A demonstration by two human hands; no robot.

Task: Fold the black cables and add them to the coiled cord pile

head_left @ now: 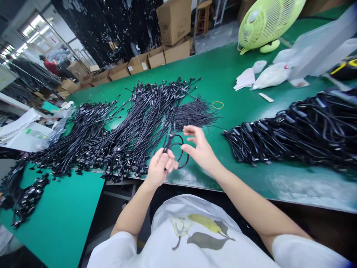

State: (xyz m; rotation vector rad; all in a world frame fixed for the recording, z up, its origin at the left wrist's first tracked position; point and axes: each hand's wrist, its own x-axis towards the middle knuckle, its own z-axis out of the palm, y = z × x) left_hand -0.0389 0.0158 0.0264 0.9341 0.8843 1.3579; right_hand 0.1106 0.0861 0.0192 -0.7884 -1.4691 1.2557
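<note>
**Black cable [170,140] coiled over the near edge of the green table [228,74]**

Black and thin, the cable is bent into a small loop just above the table's near edge, between the person's two hands. The left hand [160,167] is closed around the gathered strands at the loop's lower left, fingers curled tight. The right hand [199,149] is loose, its fingers spread wide, with the thumb against the loop's right side and nothing clasped.

Across the table's left half lies a broad spread of like cables [134,123]. A fan of thinner black ties [195,111] sits near the table's middle, with a yellow rubber band [218,105] just beside it. A thick heap of cables [301,130] covers the table's right side. At the table's far end stand a pale green fan [267,18] and some plastic bags [272,74]. Cardboard boxes [174,20] are stacked beyond the table's far left edge.
</note>
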